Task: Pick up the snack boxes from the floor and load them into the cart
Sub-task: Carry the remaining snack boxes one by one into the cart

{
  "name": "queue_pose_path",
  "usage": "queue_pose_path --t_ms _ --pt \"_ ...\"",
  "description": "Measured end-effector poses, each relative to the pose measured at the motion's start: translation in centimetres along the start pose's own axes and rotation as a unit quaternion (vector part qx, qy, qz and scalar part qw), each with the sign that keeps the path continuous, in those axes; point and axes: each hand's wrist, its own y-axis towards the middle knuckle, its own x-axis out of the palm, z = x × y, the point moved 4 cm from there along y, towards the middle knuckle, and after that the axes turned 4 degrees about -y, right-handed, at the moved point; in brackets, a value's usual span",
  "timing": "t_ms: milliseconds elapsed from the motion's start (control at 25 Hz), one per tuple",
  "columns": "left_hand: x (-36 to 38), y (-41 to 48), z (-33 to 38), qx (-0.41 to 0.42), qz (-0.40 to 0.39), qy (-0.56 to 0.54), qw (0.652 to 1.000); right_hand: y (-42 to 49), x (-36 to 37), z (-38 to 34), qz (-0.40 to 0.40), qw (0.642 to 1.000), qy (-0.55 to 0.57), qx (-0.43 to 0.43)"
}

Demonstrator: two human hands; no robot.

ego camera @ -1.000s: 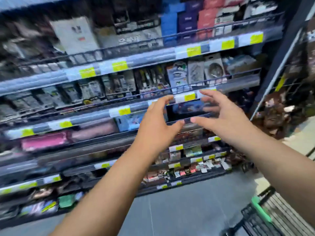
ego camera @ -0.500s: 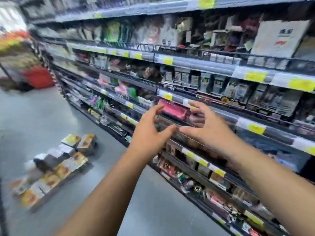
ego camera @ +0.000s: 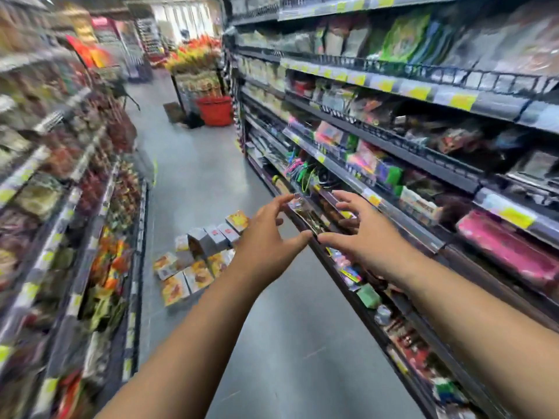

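Several snack boxes (ego camera: 193,261), yellow-orange and grey, lie in a loose pile on the grey aisle floor ahead, left of my hands. My left hand (ego camera: 267,237) is held out in the air with fingers spread and slightly bent, holding nothing, its wrist overlapping the pile's right edge in the picture. My right hand (ego camera: 363,234) hovers beside it, fingers spread, also empty, in front of the right-hand shelving. The thumbs nearly meet. The cart is out of view.
Stocked shelves (ego camera: 423,164) line the right side of the aisle and more shelves (ego camera: 60,207) line the left. A red basket (ego camera: 215,110) stands on the floor farther down, beside a display stand. Grey floor (ego camera: 287,343) lies between me and the boxes.
The view has swung left from the shelf face and cart to look down the aisle. The boxes have come into sight and moved toward the centre. Both hands stay raised and empty.
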Motion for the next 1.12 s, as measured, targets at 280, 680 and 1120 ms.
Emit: queue_pose_path --t_ms 280,680,1120 --pt "-6.4 11.3 -9.7 -0.068 0.017 0.042 0.997 15.5 9.2 -0.6 -0.065 0.998 0.018 -0.003" --pt "-9.6 29.7 -22.2 -0.178 0.098 0.068 0.977 40.5 18.9 1.1 -0.169 0.985 0.011 -0.028" --pt "-20.6 47.3 -39.1 -0.255 0.161 0.084 0.95 63.5 35.9 -2.6 -0.267 0.961 -0.034 -0.068"
